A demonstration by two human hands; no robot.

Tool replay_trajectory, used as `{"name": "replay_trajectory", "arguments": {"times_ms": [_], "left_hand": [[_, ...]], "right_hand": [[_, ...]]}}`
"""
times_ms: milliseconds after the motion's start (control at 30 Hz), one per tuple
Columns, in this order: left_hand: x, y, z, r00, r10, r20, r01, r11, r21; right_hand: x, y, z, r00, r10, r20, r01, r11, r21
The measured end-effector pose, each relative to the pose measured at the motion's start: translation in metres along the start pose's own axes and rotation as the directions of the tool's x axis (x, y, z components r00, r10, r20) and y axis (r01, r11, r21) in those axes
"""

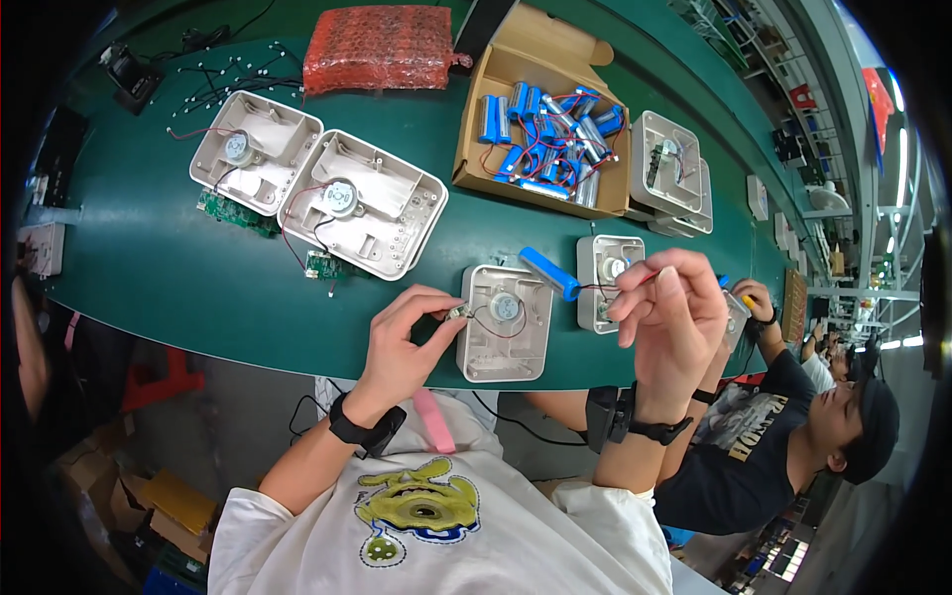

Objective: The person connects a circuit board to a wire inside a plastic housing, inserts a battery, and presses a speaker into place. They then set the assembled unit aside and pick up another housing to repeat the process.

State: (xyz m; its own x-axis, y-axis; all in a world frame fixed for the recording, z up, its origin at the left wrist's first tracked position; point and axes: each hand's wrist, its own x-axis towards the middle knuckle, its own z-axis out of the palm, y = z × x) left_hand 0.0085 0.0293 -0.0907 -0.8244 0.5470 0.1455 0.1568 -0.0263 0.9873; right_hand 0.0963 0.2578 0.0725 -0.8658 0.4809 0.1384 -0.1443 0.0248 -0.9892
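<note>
At the near edge of the green table [198, 273], the left hand [405, 335] is nearly closed, thumb and fingertips pinching a small board [458, 311] at the left wall of an open white case [503, 355]; a round metal disc [505, 306] sits inside this case, and a thin red wire [513, 335] curves below it; the right hand [682, 312] is raised over the table to the right, its thumb and forefinger closed on a red lead [600, 287], the other fingers loosely bent; the lead runs left to a blue battery [548, 273], which lies aslant in view between the case and a second case [587, 307]; whether the battery touches anything beneath cannot be told.

Beyond the hands stands an open carton [540, 198] of blue cells [519, 99] with red wires among them; right of it, more cases [659, 191] are stacked; to the left, two larger housings [397, 243] lie side by side, with green boards [322, 265] at their near edges; farther back are a red bubble-wrapped pack [377, 50] and a spread of black cables [233, 89]; at the right, a co-worker [739, 476] in a black shirt and cap sits by the table, one hand near its edge.
</note>
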Motion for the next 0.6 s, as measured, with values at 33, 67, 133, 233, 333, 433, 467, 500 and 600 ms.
{"name": "replay_trajectory", "arguments": {"times_ms": [33,67,133,233,333,433,467,500,600], "left_hand": [[0.0,0.0,0.0,1.0,-0.006,0.001,0.006,1.0,0.002],[0.0,0.001,0.0,1.0,-0.01,0.001,0.01,1.0,-0.008],[0.001,0.001,0.0,1.0,-0.015,0.001,0.015,0.999,-0.03],[0.003,-0.001,0.004,0.999,0.015,-0.035,-0.016,0.999,-0.028],[0.002,-0.001,0.004,0.998,0.031,-0.053,-0.032,0.999,-0.022],[0.002,0.0,0.003,0.998,0.033,-0.05,-0.033,0.999,-0.015],[0.002,0.001,0.003,0.998,0.038,-0.045,-0.039,0.999,-0.007],[0.002,0.001,0.002,0.998,0.044,-0.04,-0.044,0.999,0.002],[0.001,0.0,0.002,0.998,0.047,-0.043,-0.046,0.999,0.007]], "right_hand": [[-0.004,0.002,0.0,1.0,0.01,0.019,-0.01,1.0,0.028],[-0.007,0.005,0.001,0.999,0.019,0.038,-0.021,0.998,0.055],[-0.012,0.009,0.001,0.999,0.034,0.037,-0.036,0.998,0.046],[-0.017,0.015,0.001,0.998,0.059,0.039,-0.06,0.998,0.026],[-0.02,0.021,-0.001,0.992,0.124,0.018,-0.123,0.992,-0.036],[-0.016,0.027,0.004,0.986,0.17,0.005,-0.169,0.985,-0.03],[-0.015,0.029,0.007,0.982,0.191,-0.003,-0.191,0.981,-0.026],[-0.014,0.033,0.008,0.981,0.193,-0.002,-0.193,0.981,-0.027],[-0.015,0.047,0.015,0.976,0.219,0.005,-0.218,0.974,-0.058]]}}
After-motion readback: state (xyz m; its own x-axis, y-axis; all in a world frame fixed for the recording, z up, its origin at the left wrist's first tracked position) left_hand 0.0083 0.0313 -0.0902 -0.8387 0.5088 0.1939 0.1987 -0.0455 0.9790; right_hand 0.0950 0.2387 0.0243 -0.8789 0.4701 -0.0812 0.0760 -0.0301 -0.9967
